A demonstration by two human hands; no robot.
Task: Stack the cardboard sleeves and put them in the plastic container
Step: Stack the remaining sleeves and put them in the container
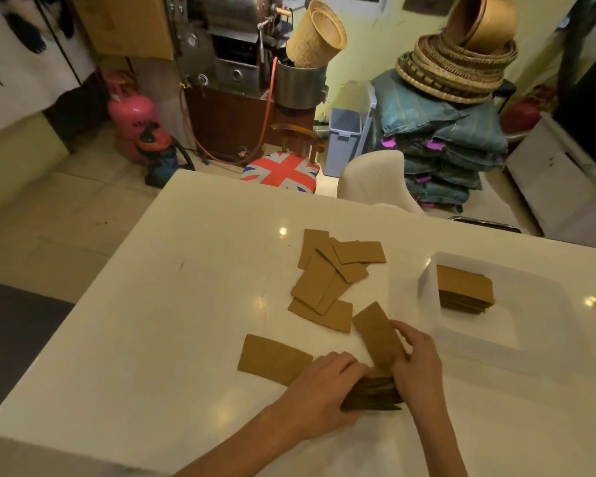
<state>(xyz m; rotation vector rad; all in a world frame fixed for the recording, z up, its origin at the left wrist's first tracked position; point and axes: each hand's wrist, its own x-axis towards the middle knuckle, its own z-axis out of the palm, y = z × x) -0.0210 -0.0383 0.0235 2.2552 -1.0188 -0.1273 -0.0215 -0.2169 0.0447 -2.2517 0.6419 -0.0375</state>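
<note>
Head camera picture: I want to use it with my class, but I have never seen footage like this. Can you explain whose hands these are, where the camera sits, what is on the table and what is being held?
There is no machine here. A person wears one wide-angle camera on the head, looking forward and down, so the two arms that enter from the bottom edge are the wearer's own.

The surface is a white table. On it lies a loose pile of flat brown cardboard sleeves, overlapping one another, and a single sleeve lies apart, nearer the person. To the right stands a clear plastic container with a neat stack of sleeves already inside.

The left hand and the right hand together grip a small bundle of sleeves, and the right hand also steadies one sleeve standing up from it.
</note>
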